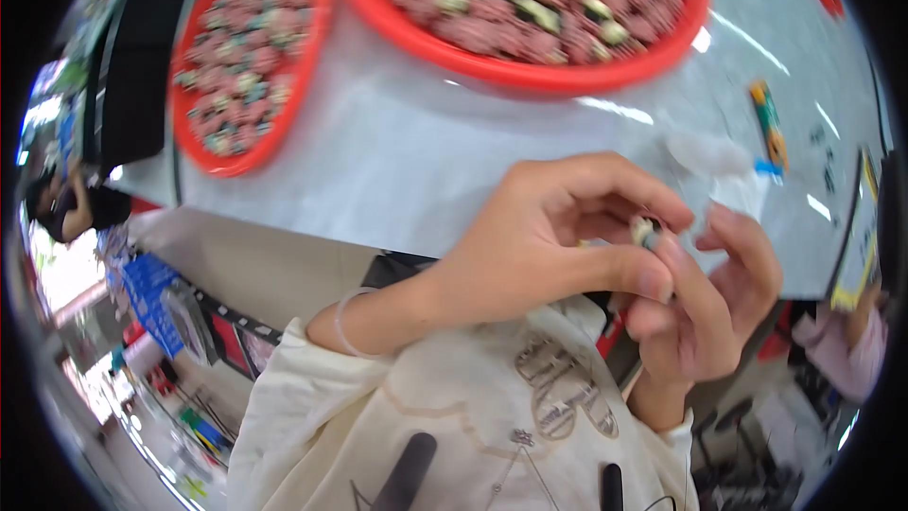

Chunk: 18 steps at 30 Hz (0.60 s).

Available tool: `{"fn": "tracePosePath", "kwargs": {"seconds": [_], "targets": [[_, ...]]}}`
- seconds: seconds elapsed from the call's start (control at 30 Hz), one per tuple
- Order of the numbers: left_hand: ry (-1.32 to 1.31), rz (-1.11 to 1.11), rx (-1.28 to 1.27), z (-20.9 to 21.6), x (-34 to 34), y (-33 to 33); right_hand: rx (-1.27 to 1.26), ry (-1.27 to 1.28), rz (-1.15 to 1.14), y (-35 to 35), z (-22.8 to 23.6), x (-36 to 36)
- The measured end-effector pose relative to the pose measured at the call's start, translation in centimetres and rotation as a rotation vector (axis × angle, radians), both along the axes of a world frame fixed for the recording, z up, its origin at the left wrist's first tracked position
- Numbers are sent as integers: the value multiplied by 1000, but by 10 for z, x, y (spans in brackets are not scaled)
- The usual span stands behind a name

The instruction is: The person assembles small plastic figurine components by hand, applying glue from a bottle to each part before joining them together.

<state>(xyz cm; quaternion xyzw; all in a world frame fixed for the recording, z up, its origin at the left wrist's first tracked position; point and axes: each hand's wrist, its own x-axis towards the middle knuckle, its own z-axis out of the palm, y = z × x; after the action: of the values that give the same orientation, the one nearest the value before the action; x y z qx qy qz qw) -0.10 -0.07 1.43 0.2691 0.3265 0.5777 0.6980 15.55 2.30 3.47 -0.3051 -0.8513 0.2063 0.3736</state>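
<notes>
A small cream, black and grey piece (645,231) is pinched between the thumb and index finger of my left hand (577,227). My right hand (705,303) meets it from the other side, its thumb and index fingertips closed at the piece and its other fingers curled. The fingers cover much of the piece, so its exact kind does not show. Both hands are above the table's near edge, in front of my body. Beyond them, a large red basket (530,78) is heaped with small pink, cream and black pieces, blurred here.
A second red basket (317,43) of similar pieces stands at the left on the white-covered table (397,170). A yellow-green tube-like thing (769,123) lies at the right, near a clear crumpled plastic piece (705,153). Other people (76,208) are at the far left and right edge.
</notes>
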Motion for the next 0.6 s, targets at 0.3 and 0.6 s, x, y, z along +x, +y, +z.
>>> {"fn": "tracePosePath", "kwargs": {"seconds": [0.3, 0.6], "targets": [[1152, 474, 115, 41, -155, -22, -46, 63, -280, 0, -9, 28], [1853, 493, 127, 25, -193, -14, -170, 169, -281, 0, -14, 21]]}}
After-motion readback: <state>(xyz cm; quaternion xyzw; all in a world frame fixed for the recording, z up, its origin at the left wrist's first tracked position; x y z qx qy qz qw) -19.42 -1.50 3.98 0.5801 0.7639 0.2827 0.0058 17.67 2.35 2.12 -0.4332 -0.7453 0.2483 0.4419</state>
